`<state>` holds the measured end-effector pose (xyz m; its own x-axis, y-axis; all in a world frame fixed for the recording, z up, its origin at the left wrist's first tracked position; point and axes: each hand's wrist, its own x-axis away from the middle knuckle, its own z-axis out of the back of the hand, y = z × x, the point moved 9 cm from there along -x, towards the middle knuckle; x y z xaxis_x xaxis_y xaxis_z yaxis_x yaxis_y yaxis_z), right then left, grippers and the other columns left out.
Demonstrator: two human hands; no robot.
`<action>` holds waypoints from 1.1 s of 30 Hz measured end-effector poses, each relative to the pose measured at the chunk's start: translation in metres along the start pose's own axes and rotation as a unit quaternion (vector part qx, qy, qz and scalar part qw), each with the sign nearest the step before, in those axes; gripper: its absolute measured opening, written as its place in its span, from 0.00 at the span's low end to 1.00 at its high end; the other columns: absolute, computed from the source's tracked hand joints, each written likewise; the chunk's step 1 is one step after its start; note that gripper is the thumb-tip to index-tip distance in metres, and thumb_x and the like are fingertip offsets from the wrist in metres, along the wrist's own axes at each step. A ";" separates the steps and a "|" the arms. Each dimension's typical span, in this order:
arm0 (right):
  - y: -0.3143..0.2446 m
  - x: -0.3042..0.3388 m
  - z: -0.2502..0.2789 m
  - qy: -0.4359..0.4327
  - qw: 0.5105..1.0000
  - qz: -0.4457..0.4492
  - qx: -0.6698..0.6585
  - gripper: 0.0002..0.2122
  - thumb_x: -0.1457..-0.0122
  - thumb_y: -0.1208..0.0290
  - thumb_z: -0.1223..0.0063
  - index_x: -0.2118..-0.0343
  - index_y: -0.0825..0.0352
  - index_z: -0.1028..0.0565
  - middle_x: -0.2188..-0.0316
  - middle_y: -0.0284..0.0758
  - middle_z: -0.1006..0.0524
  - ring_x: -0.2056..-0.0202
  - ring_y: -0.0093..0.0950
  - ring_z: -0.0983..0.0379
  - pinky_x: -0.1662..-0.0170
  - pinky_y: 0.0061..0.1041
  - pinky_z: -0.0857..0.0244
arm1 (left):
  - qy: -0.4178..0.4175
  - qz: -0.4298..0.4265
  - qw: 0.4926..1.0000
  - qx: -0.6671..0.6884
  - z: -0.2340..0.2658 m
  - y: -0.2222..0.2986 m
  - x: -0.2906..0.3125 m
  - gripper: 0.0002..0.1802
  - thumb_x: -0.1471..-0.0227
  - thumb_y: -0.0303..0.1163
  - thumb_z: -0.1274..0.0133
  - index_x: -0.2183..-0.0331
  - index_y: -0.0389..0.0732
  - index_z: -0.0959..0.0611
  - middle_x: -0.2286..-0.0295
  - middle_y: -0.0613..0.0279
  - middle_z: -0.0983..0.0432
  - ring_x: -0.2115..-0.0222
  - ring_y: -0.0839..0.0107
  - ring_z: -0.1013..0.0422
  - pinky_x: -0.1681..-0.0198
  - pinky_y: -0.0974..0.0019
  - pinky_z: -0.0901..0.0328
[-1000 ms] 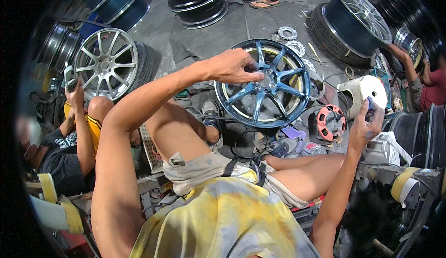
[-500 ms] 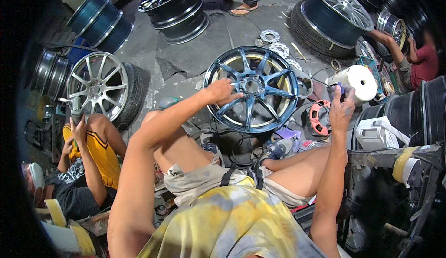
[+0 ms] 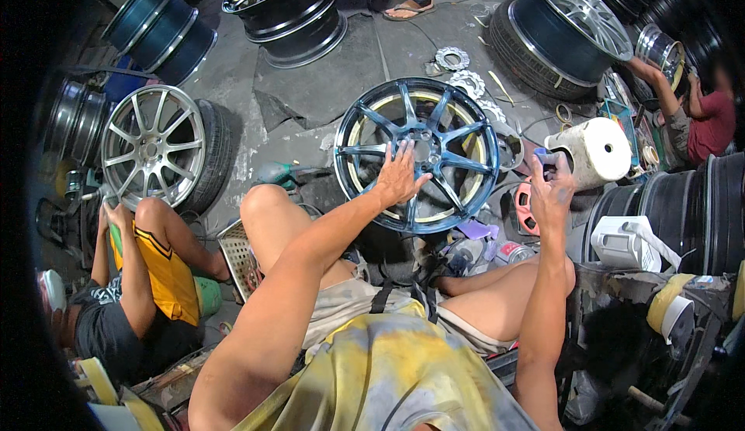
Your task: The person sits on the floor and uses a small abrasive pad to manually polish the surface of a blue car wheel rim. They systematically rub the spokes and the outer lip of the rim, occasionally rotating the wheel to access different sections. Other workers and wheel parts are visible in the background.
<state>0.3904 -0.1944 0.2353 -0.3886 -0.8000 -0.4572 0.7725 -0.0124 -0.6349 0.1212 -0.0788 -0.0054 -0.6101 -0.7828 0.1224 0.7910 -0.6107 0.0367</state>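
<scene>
A dark blue, multi-spoke wheel rim (image 3: 444, 189) lies face up in front of my knees, with patches of worn finish on its spokes. My left hand (image 3: 399, 175) rests flat on it beside the centre hub, fingers stretched out and thumb apart. To the right of the rim, my right hand (image 3: 554, 189) is raised with bent fingers. Between its fingertips is a small purple piece (image 3: 541, 152), perhaps abrasive paper; its exact kind is hard to make out. The hand does not touch the rim.
A white cylindrical stool (image 3: 601, 152) and a red ring-shaped part (image 3: 525, 207) are near my right hand. At left, a co-worker in yellow shorts (image 3: 167, 276) sits near a silver rim (image 3: 152, 150). More rims (image 3: 291, 20) stand farther back. A person's sandalled feet (image 3: 407, 8) are beyond.
My left hand has slid from the rim's left spokes to beside the hub and flattened. My right hand has shifted slightly left and lower. The rim appears slightly turned.
</scene>
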 end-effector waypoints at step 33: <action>-0.015 0.007 -0.043 -0.137 0.990 0.006 -0.024 0.08 0.44 0.74 0.39 0.69 0.73 0.26 0.73 0.47 0.24 0.71 0.45 0.26 0.65 0.38 0.33 | -0.167 -0.031 0.979 0.116 0.059 -0.099 0.013 0.36 0.38 0.55 0.50 0.71 0.25 0.15 0.67 0.31 0.19 0.63 0.37 0.22 0.55 0.44 0.28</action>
<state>0.3543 -0.1743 0.2145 -0.2241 -0.9327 -0.2826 0.7487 0.0209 -0.6626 0.0373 -0.0216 0.0508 -0.6391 -0.6382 0.4292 0.7654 -0.5826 0.2734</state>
